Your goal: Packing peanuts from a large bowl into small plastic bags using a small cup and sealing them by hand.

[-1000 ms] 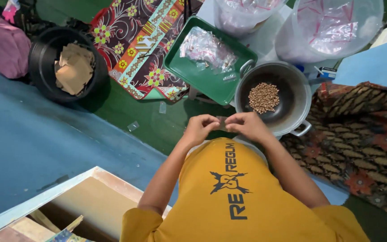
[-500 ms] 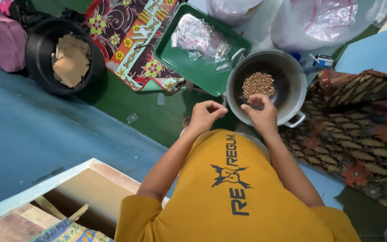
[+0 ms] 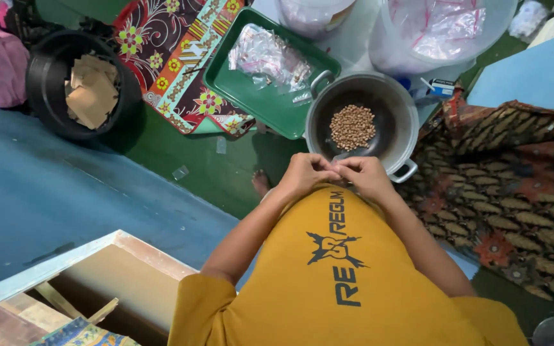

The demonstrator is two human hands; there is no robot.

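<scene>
Seen from above, the left hand (image 3: pixel 304 174) and right hand (image 3: pixel 368 177) meet fingertip to fingertip just below the metal pot (image 3: pixel 361 125), pinching something too small to make out. A heap of brown seeds (image 3: pixel 352 127) lies in the pot. Beside it sits a green tray (image 3: pixel 270 102) holding small clear bags (image 3: pixel 265 59), and farther left a black bucket (image 3: pixel 46 83) with cardboard pieces.

A green floor (image 3: pixel 161 150) carries a blue mat (image 3: pixel 46 192) at its left, patterned cloths (image 3: pixel 520 186) at right, and a wooden frame (image 3: pixel 84 275) at the lower-left corner.
</scene>
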